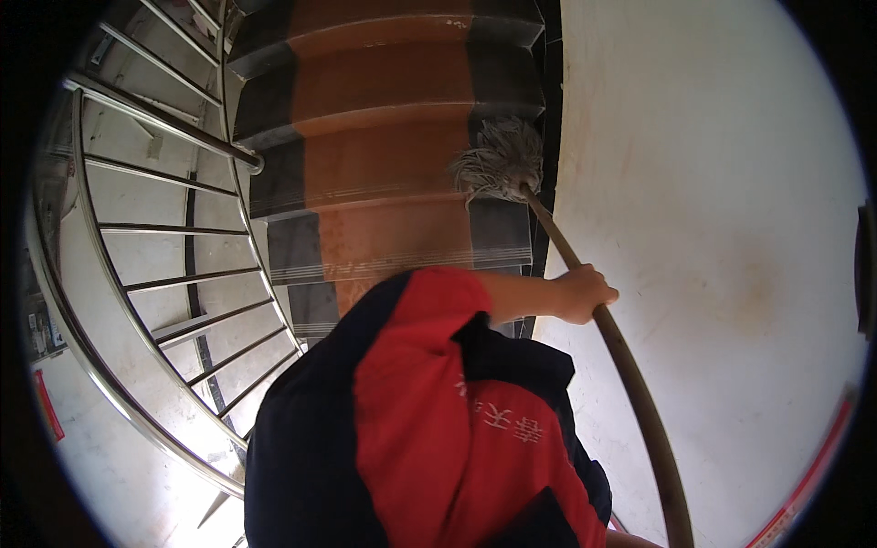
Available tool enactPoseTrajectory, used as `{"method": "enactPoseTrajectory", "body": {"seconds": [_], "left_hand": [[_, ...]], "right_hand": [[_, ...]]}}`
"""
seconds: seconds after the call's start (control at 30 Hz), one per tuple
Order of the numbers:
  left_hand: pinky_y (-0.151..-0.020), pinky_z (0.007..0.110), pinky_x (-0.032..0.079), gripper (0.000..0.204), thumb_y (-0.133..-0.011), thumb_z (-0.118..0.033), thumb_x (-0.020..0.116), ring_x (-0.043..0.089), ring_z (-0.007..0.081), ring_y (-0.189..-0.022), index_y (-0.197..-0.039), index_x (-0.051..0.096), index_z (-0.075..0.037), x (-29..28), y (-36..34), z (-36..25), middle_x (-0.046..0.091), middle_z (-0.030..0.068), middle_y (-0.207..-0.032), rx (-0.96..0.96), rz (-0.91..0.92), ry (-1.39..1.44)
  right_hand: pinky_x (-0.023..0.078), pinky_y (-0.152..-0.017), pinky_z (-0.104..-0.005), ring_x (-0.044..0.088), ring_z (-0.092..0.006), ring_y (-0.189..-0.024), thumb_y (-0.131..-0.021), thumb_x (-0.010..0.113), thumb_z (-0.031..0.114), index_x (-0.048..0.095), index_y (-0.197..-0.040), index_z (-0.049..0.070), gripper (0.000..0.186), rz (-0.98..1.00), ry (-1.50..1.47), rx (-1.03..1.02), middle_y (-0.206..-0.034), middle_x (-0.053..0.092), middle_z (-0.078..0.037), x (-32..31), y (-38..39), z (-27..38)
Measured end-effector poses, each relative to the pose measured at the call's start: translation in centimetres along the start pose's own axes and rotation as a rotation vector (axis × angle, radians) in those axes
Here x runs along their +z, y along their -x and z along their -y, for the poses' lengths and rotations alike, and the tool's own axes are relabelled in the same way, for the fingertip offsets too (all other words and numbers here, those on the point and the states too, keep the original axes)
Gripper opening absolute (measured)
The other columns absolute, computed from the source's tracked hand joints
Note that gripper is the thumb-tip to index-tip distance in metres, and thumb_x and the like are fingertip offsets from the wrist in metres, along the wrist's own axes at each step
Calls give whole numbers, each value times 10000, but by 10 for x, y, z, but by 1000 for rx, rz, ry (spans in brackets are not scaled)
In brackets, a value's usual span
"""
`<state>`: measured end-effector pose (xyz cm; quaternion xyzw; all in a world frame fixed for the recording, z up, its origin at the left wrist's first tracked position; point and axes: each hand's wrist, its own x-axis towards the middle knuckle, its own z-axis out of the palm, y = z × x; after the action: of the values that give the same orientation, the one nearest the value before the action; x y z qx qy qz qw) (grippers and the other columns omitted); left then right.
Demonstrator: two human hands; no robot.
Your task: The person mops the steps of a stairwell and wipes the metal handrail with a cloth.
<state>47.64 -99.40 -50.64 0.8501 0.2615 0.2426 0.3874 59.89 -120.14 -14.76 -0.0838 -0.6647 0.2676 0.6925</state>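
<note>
My left hand (585,294) reaches across to the right, its fingers wrapped round the wooden handle of a mop (630,374). The handle slants from the lower right edge up to the grey string mop head (501,164). That head rests at the right side of a stair step, over the dark border and next to the wall, its strands spread out. Of my right arm only a sliver of skin shows at the lower edge; the right hand is out of view. My red and navy top covers the lower middle.
Stairs (384,155) with a reddish-brown middle and dark sides rise ahead. A metal railing (174,237) curves along the left. On the right stands a scuffed white wall (703,210) with a dark skirting. A red-edged strip (804,475) shows at lower right.
</note>
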Motion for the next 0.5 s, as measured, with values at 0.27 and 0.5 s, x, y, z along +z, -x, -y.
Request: {"method": "enactPoseTrajectory", "body": {"seconds": [0.27,0.5], "left_hand": [[-755,457,422,256,-593,-58,663,575,373,-846,-831,575,-88,-156,155,69,604,155,-813,-373,-197,-318],[-797,425,418,235,-657,-112,682,543,370,-916,-865,576,-86,-193,342,148,589,168,-901,-778,-645,-376]], "right_hand": [[400,-500,-207,456,-50,-449,-858,529,214,490,-726,156,150,-120,-240,58,-521,458,56,-9,42,-75],[383,-745,-369,454,-128,-562,-825,645,212,477,-815,119,192,-59,-294,582,-549,422,22,80,105,-240]]}}
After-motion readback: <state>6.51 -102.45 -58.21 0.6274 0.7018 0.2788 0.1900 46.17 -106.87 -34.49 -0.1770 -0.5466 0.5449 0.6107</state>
